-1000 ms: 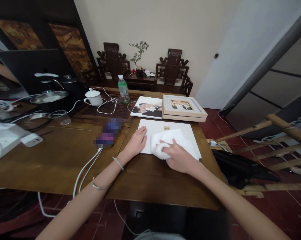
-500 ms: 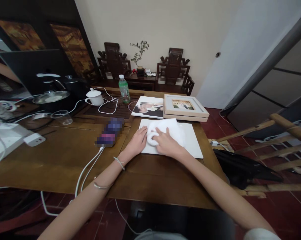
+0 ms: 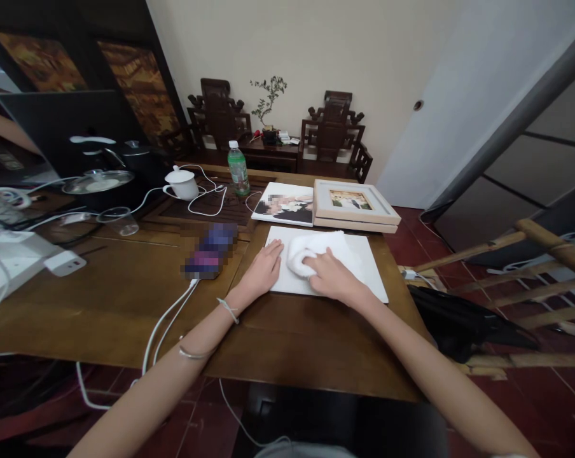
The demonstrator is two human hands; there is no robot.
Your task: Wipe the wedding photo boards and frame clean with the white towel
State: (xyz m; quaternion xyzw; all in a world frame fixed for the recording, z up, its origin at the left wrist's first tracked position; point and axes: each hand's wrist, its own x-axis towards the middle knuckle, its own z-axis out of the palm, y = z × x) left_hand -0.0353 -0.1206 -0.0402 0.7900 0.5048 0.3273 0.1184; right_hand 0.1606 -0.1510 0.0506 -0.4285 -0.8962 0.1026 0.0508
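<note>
The cloth (image 3: 317,243), clutched by fingers of the R hand (image 3: 334,277), has just been slid slightly R atop the white board (image 3: 367,268), whose L edge is covered by the L hand (image 3: 263,267), fingers flat & released, so wiping's prob. ongoing.

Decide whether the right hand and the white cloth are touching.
Touching. The head view shows the right hand on the white cloth, which bunches up against it with no gap.

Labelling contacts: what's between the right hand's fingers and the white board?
A bunched white cloth. In the head view it lies on the white board, under the fingers of the right hand.
</note>
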